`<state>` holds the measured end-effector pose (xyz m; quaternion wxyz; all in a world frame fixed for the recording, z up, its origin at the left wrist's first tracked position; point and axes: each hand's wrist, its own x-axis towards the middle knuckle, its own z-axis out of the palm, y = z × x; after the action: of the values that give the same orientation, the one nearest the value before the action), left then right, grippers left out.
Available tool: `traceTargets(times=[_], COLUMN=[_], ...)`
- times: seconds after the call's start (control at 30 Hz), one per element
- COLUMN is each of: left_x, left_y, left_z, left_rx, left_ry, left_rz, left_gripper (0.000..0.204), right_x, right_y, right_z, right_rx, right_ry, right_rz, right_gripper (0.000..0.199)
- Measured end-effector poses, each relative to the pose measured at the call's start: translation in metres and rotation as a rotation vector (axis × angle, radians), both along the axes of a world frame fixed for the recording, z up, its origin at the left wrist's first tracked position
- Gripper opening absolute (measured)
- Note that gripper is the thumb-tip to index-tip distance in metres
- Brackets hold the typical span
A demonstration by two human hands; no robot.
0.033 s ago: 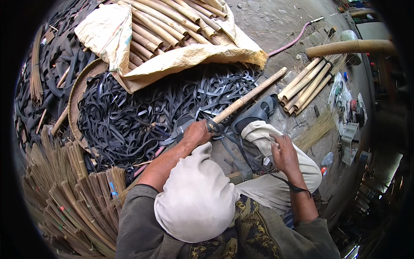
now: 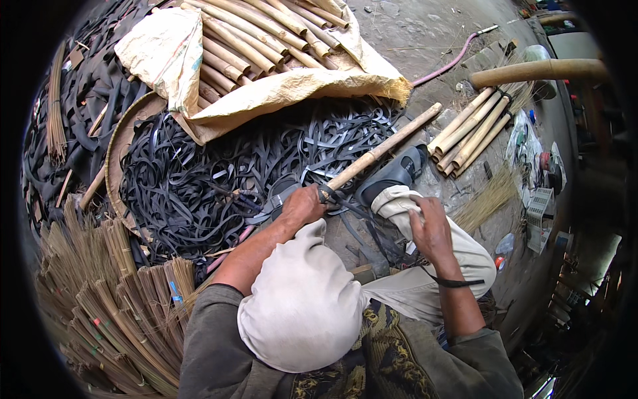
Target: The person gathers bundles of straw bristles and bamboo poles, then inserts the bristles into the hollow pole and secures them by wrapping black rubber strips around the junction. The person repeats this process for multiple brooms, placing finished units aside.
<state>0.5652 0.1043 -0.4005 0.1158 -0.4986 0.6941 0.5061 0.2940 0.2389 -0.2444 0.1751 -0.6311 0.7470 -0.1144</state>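
My left hand [image 2: 304,205] is closed round the lower end of a bamboo stick [image 2: 385,147], which slants up to the right. A black rubber strip is wound on the stick just beyond my fist. My right hand [image 2: 432,229] hangs over my pale trouser leg, its fingers curled; what they hold, if anything, is hidden. Another black strip [image 2: 458,282] lies across my right wrist. My sandalled foot [image 2: 392,178] rests beside the stick, and loose rubber strips [image 2: 372,229] trail between the two hands.
A tangled heap of black strips [image 2: 193,186] fills a round woven tray [image 2: 114,166]. Beyond it, a sack [image 2: 286,86] carries several bamboo tubes. Bundled bamboo sticks [image 2: 475,130] lie to the right. Stacked broom bristles [image 2: 113,312] stand at my left. A pink hose [image 2: 458,58] crosses the floor.
My right hand has shifted slightly left and its fingers have curled further. The strip across my right wrist has swung to point more to the right. My left hand and the stick stay put.
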Motion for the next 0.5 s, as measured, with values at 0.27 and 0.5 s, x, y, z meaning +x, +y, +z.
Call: traceTargets(times=[0.27,0.5], left_x=[0.001,0.0], left_y=[0.003,0.005], left_z=[-0.007,-0.01], left_rx=[-0.075,-0.041], left_ry=[-0.019,-0.011], left_rz=[-0.016,0.01], left_gripper=[0.039,0.037], right_x=[0.096,0.094], right_y=[-0.062,-0.043], right_z=[-0.173,-0.167], right_rx=[0.415,0.042], right_ry=[-0.535,-0.485], right_rz=[-0.232,-0.068], right_gripper=[0.059,0.032])
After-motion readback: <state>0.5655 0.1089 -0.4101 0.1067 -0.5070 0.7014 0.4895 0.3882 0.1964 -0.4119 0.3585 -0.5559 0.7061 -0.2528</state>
